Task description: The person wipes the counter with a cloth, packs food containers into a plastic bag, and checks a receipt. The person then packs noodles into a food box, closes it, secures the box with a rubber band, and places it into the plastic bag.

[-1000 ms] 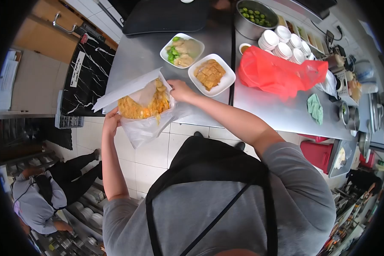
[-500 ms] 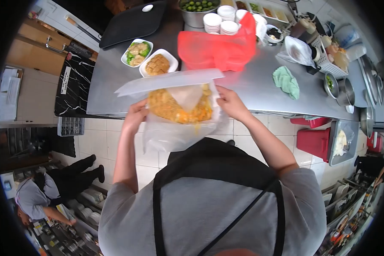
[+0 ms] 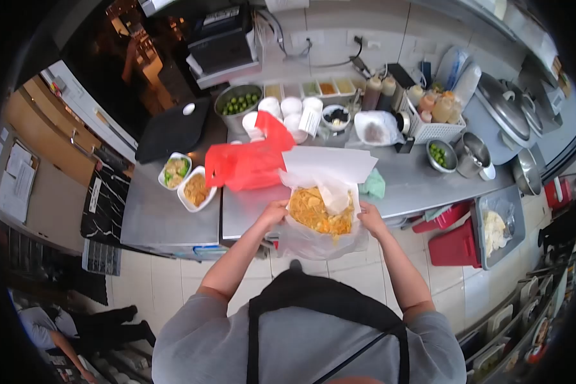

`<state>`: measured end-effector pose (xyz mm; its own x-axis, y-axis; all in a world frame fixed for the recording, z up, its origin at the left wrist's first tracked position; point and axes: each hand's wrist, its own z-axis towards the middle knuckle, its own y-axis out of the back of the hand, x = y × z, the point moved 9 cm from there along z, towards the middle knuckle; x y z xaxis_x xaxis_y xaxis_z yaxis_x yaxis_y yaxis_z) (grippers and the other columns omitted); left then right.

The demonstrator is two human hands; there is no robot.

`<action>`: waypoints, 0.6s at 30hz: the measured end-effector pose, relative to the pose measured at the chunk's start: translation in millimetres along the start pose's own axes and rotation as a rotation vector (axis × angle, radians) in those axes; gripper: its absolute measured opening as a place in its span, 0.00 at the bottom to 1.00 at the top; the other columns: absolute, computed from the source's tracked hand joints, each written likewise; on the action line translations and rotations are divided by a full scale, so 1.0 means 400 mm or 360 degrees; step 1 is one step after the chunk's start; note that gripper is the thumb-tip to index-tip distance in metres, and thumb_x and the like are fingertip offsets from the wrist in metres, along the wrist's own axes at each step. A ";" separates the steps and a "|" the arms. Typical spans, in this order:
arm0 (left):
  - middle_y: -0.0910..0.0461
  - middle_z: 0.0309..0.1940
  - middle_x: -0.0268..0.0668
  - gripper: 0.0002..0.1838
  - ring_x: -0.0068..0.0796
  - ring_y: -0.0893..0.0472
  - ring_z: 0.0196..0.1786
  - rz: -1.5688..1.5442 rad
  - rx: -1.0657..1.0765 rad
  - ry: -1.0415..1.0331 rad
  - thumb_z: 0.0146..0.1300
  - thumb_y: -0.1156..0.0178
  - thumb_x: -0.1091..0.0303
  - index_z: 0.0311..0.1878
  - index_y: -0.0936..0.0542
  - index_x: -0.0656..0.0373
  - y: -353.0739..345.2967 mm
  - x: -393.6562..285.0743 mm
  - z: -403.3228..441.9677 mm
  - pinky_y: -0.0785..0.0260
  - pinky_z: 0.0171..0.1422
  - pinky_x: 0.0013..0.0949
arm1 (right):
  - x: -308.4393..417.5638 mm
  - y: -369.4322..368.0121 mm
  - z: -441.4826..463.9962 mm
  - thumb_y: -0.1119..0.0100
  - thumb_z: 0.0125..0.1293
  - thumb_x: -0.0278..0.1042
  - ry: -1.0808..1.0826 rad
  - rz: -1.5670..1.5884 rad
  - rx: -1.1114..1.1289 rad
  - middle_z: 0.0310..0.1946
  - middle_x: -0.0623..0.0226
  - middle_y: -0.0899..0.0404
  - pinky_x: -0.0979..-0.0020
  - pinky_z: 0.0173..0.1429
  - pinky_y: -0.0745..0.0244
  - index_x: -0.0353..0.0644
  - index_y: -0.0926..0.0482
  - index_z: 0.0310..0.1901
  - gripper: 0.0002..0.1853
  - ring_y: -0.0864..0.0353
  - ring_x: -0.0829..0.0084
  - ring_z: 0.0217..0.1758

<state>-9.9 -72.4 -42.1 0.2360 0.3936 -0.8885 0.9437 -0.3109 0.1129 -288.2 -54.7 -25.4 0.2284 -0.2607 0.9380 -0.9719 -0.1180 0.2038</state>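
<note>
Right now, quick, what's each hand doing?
Left hand: closed, holding the left edge of the open food package.
Right hand: closed, holding the same package's right edge.

Bright light covers the counter [image 3: 163, 223], while fisheye distortion bows the dark-rimmed edges.

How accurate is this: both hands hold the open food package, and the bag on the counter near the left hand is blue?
Not quite: in the head view, the bag on the counter near the left hand is red, not blue. The left hand and right hand do hold the open food package.
</note>
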 end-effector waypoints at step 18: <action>0.23 0.41 0.37 0.19 0.30 0.22 0.39 -0.0482 -0.0021 0.0096 0.60 0.48 0.69 0.55 0.31 0.59 0.044 -0.014 0.010 0.29 0.46 0.34 | -0.111 0.215 -0.002 0.43 0.59 0.43 -0.0111 0.0609 -0.0175 0.38 0.70 0.22 0.75 0.38 0.29 0.44 0.26 0.50 0.19 0.24 0.79 0.38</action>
<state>4.6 -83.5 -36.8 -0.0435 0.5176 -0.8545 0.9761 -0.1603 -0.1468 -381.8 -52.6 -49.4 -0.1513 -0.3308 0.9315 -0.9870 0.1027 -0.1239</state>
